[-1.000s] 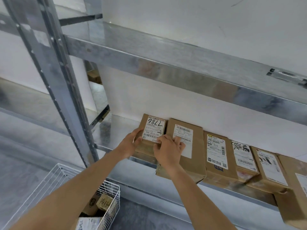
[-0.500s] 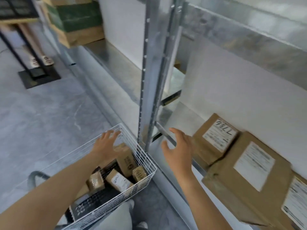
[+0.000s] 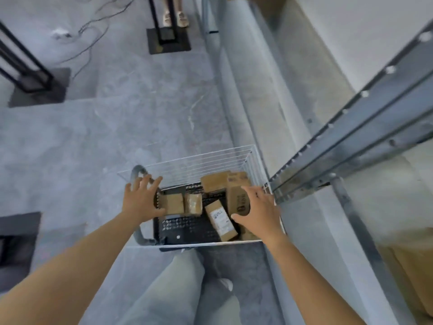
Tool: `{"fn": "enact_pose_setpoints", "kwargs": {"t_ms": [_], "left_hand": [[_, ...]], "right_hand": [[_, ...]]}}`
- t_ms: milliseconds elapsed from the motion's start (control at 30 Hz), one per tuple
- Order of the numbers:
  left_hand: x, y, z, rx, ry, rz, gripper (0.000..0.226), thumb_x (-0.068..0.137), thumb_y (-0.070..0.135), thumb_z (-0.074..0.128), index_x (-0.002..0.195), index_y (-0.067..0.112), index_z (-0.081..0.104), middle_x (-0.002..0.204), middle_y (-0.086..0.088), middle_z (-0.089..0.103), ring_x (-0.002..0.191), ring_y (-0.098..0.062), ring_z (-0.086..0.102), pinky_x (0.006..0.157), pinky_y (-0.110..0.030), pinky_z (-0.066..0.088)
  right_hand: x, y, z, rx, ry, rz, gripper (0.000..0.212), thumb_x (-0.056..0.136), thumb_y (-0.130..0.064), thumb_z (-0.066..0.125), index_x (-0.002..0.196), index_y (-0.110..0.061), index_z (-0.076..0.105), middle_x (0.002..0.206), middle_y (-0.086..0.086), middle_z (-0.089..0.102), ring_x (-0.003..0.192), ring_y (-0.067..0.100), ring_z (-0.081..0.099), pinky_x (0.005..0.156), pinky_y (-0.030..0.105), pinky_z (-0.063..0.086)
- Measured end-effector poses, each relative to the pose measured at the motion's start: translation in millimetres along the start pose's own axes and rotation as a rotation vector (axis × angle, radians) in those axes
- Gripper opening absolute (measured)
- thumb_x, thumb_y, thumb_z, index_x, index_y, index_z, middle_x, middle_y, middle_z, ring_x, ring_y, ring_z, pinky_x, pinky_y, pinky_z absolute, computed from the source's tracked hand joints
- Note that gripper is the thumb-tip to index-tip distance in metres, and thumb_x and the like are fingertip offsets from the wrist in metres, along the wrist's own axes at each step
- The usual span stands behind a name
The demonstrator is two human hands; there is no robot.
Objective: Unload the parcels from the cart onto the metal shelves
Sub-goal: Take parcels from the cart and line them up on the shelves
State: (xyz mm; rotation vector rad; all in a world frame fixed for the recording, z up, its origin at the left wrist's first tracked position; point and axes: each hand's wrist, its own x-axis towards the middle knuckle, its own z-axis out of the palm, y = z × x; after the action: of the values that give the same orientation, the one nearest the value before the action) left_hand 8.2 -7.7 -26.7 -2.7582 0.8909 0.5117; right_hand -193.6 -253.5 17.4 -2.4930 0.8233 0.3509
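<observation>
Both hands (image 3: 256,211) spread, empty, over parcels (image 3: 219,219) in the wire cart (image 3: 187,166)

Cart (image 3: 187,166): white wire mesh, black perforated base (image 3: 187,228), grey handle (image 3: 137,171). Parcels (image 3: 173,204) inside the cart are plain brown; 1 long parcel (image 3: 221,219) shows a white printed label. Floor (image 3: 117,125) left of the cart is mottled grey; shelf upright (image 3: 365,123) right of it, silvery.

The floor (image 3: 117,127) is grey, mottled concrete under even, soft light. A white wall (image 3: 351,31) runs along the right behind the metal shelves (image 3: 351,146). Two black frame stands on flat base plates rest on the floor, one at the top (image 3: 167,41) and one at the left (image 3: 35,83). Thin cables (image 3: 93,19) trail between them. A person's sandalled feet (image 3: 173,18) stand behind the top stand.
</observation>
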Motion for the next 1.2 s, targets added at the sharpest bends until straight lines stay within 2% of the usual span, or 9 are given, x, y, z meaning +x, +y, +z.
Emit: {"fn": "enact_pose_setpoints", "kwargs": {"t_ms": [133,300,500,700,867,1000,1067,1200], "left_hand": [[5,-15,26,-0.024,-0.038,0.006,0.100,0.070,0.065,0.061,0.149,0.030,0.012,0.154,-0.006,0.018,0.141,-0.029,0.020,0.109,-0.046,0.025],[23,-23,44,-0.060,-0.139,0.028,0.100,0.072,0.062,0.060,0.149,0.032,0.005,0.155,-0.006,0.012,0.141,-0.029,0.016,0.110,-0.047,0.024],[47,-16,61,-0.021,-0.030,0.164,0.090,0.075,0.049,0.062,0.150,0.029,0.015,0.154,-0.008,0.020,0.142,-0.030,0.014,0.116,-0.049,0.003],[63,0,87,-0.041,-0.073,0.177,0.085,0.077,0.043,0.063,0.148,0.023,0.023,0.155,-0.010,0.019,0.142,-0.033,0.016,0.116,-0.047,0.009],[77,14,113,-0.113,-0.102,0.062,0.089,0.077,0.048,0.062,0.149,0.028,0.014,0.155,-0.008,0.015,0.142,-0.029,0.013,0.117,-0.041,0.013],[86,28,136,-0.177,-0.186,-0.033,0.092,0.079,0.050,0.062,0.149,0.029,0.006,0.156,-0.008,0.007,0.143,-0.029,0.010,0.117,-0.041,0.013],[88,37,149,-0.192,-0.212,-0.059,0.093,0.080,0.051,0.062,0.150,0.030,0.004,0.157,-0.008,0.006,0.143,-0.030,0.009,0.117,-0.042,0.013],[92,58,180,-0.230,-0.243,-0.067,0.092,0.076,0.049,0.066,0.148,0.027,0.015,0.153,-0.005,0.021,0.140,-0.028,0.020,0.115,-0.042,0.021]], "right_hand": [[35,-23,31,-0.037,-0.133,0.000,0.083,0.079,-0.049,0.068,0.147,-0.031,0.025,0.152,-0.006,0.024,0.131,0.028,0.033,0.099,0.045,0.042],[61,-43,70,-0.033,-0.276,0.038,0.092,0.076,-0.049,0.072,0.149,-0.032,0.018,0.153,-0.003,0.022,0.131,0.031,0.032,0.098,0.051,0.043],[89,-35,110,-0.015,-0.344,0.120,0.095,0.074,-0.043,0.075,0.148,-0.028,0.017,0.149,0.002,0.024,0.128,0.034,0.035,0.102,0.052,0.040],[108,0,137,0.030,-0.378,0.214,0.090,0.072,-0.039,0.077,0.143,-0.023,0.024,0.139,0.006,0.033,0.119,0.028,0.045,0.095,0.044,0.047],[129,39,151,-0.048,-0.407,0.231,0.085,0.079,-0.040,0.073,0.145,-0.019,0.024,0.142,0.006,0.032,0.125,0.027,0.041,0.095,0.035,0.042],[142,69,163,-0.091,-0.423,0.308,0.087,0.075,-0.046,0.074,0.144,-0.022,0.028,0.138,0.007,0.038,0.125,0.027,0.041,0.095,0.040,0.043],[147,85,169,-0.056,-0.420,0.374,0.083,0.075,-0.042,0.076,0.141,-0.019,0.032,0.138,0.009,0.040,0.126,0.028,0.041,0.097,0.042,0.042],[154,120,186,0.001,-0.425,0.495,0.077,0.073,-0.038,0.077,0.135,-0.016,0.037,0.138,0.009,0.040,0.127,0.030,0.040,0.097,0.047,0.045]]}}
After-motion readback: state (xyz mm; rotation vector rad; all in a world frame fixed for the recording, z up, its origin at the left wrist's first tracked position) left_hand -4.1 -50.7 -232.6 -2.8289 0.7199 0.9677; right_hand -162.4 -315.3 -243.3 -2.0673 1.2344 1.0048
